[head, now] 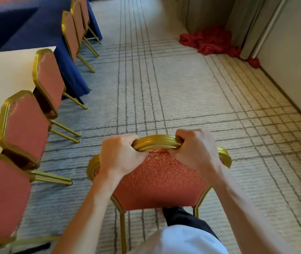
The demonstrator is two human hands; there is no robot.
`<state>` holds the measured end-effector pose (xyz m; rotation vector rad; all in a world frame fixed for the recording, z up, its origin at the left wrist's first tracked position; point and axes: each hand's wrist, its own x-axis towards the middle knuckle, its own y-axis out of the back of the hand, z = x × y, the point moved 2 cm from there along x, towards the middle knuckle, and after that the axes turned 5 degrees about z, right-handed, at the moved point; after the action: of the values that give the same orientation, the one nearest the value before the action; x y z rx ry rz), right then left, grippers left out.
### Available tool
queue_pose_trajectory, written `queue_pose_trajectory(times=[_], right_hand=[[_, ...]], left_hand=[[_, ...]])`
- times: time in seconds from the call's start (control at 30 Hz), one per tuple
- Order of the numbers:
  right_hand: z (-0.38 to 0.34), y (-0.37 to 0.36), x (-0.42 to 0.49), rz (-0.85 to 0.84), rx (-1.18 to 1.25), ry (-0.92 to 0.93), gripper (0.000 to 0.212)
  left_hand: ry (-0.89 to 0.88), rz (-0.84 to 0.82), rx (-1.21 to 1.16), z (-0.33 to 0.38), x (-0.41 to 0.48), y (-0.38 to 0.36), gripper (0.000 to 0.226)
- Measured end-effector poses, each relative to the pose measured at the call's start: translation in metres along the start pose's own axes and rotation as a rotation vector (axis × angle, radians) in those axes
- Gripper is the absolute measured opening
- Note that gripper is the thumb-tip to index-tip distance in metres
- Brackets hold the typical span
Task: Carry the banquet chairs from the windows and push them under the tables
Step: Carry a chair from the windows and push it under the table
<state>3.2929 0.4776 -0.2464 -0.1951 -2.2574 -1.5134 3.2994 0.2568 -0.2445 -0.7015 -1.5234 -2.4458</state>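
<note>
Holding the chair by the rail at the top of its back, you have both hands clamped on the gold frame. The left hand is curled round the rail on one side of the middle and the right hand on the other side, quite near each other. I think this grip is chosen for balance: with the hands at the highest point and about the middle, the weight hangs straight below and the chair should not swing to one side. The chair is in the open aisle, over the carpet, just in front of your legs, with its back tilted toward you. Its feet run out of the picture, so I cannot tell if they touch the carpet. At your left a row of the same chairs stands with backs to the aisle and seats pushed under the white table, and more stand at the blue table behind it. This shows how your chair must end. I see no free gap in this row, so its place is probably out of view. A red cloth lies by the curtain at the right, well apart from your way.
</note>
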Motion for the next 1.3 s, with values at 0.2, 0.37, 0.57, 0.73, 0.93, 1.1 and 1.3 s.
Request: queue_pose_trajectory(times=[0.2, 0.37, 0.57, 0.73, 0.93, 1.1, 1.3], right_hand=[[0.056, -0.042, 0.139, -0.008, 0.068, -0.002, 0.048], [0.074, -0.069, 0.252, -0.006, 0.068, 0.057, 0.04], [0.091, -0.129, 0.377, 0.01, 0.064, 0.123, 0.04], [0.101, -0.191, 0.489, -0.023, 0.029, 0.084, 0.039], [0.107, -0.228, 0.608, 0.013, 0.002, 0.035, 0.042], [0.121, -0.255, 0.709, 0.047, 0.007, 0.004, 0.041], [0.158, -0.322, 0.83, 0.04, 0.038, 0.01, 0.039]], left_hand=[[0.01, 0.022, 0.034, -0.02, 0.14, -0.058, 0.052], [0.072, 0.058, 0.031, -0.054, 0.234, -0.086, 0.054], [0.154, 0.064, 0.029, -0.114, 0.338, -0.134, 0.05], [0.159, 0.063, -0.03, -0.183, 0.438, -0.185, 0.042], [0.12, 0.025, -0.032, -0.244, 0.564, -0.218, 0.049], [0.058, 0.016, -0.028, -0.278, 0.669, -0.24, 0.051], [0.032, 0.005, -0.011, -0.33, 0.786, -0.299, 0.051]])
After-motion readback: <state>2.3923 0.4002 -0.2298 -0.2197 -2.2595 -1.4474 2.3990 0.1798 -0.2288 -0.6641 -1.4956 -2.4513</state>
